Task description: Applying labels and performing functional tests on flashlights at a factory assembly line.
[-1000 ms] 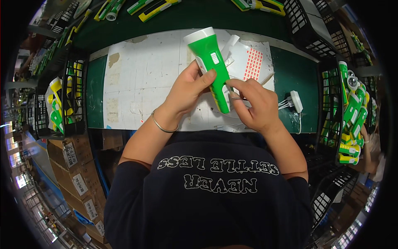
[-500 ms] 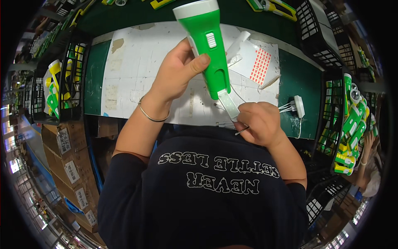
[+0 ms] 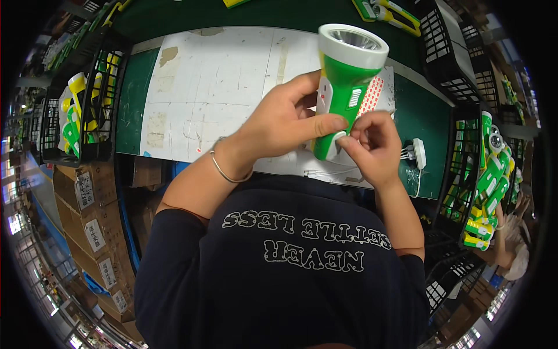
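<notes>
A green flashlight [image 3: 350, 77] with a white head is tilted in front of me, its clear lens toward the far side. My left hand [image 3: 285, 119] is wrapped round the body, thumb across the front below the white switch [image 3: 354, 97]. At the tail end, the thumb of my right hand [image 3: 375, 145] presses beside a pale piece, its other fingers curled at the side. Fingers partly hide how that piece sits. Behind the flashlight lies a sheet of red stickers [image 3: 372, 96], partly covered.
A worn white board [image 3: 226, 75] covers the green table. White cables [image 3: 331, 173] lie near its front edge, with a white charging block [image 3: 419, 153] at right. Black baskets of flashlights stand left [image 3: 93, 125] and right [image 3: 491, 174]. Another person's arm [image 3: 504, 250] shows far right.
The flashlight has moved right and nearer, and its lens now shows. The white strip that stuck out of its tail no longer sticks out. My right hand has moved up against the tail.
</notes>
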### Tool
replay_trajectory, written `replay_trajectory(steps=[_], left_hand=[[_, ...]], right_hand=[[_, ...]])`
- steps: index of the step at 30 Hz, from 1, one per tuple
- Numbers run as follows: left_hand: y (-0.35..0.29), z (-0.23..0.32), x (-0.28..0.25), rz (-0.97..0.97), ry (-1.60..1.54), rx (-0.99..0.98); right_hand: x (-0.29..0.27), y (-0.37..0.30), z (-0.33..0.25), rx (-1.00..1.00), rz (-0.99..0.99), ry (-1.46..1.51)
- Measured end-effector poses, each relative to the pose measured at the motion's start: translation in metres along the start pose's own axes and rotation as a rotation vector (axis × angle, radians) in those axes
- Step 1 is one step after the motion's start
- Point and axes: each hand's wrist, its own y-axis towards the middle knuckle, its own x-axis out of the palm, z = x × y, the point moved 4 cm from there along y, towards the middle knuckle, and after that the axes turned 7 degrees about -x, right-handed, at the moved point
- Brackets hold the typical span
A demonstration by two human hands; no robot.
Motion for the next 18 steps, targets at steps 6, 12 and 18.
replay_trajectory(steps=[6,12,18], left_hand=[[0.009,-0.022,-0.008,0.029,-0.104,-0.03],[0.019,-0.044,-0.002,0.189,-0.132,-0.088],[0.014,-0.036,-0.012,0.218,-0.104,-0.164]], right_hand=[[0.01,0.002,0.011,0.316,-0.096,0.162],[0.006,0.0,0.002,0.295,-0.169,-0.569],[-0.081,-0.011,-0.037,-0.219,0.13,-0.625]])
